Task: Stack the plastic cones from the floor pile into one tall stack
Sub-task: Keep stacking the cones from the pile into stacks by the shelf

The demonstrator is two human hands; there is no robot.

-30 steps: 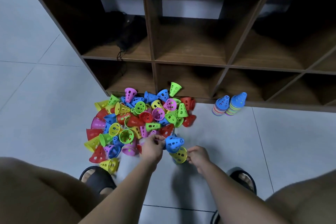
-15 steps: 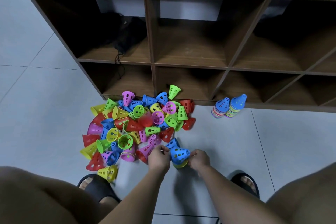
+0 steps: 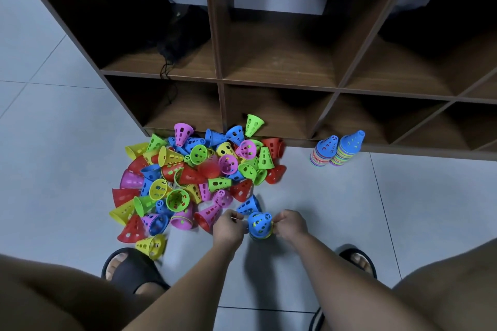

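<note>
The left hand (image 3: 228,228) and right hand (image 3: 291,224) grip opposite sides of a blue perforated plastic cone (image 3: 259,222) nested on a yellow cone (image 3: 267,234), over the grey tiled floor (image 3: 349,209); the multicoloured pile of plastic cones (image 3: 199,177) lies just beside

1. Bare tiled floor (image 3: 336,209) is lying open between the cone pile (image 3: 188,180) and the two stacks (image 3: 337,150).
2. The shelf unit (image 3: 221,105) is walling off the far side right behind both.
3. The left hand (image 3: 228,227) and right hand (image 3: 290,224), gripping a blue cone (image 3: 259,223), are crowding the pile's near edge.
4. A left sandal (image 3: 131,270) and a right sandal (image 3: 359,260) are flanking the near floor.
</note>
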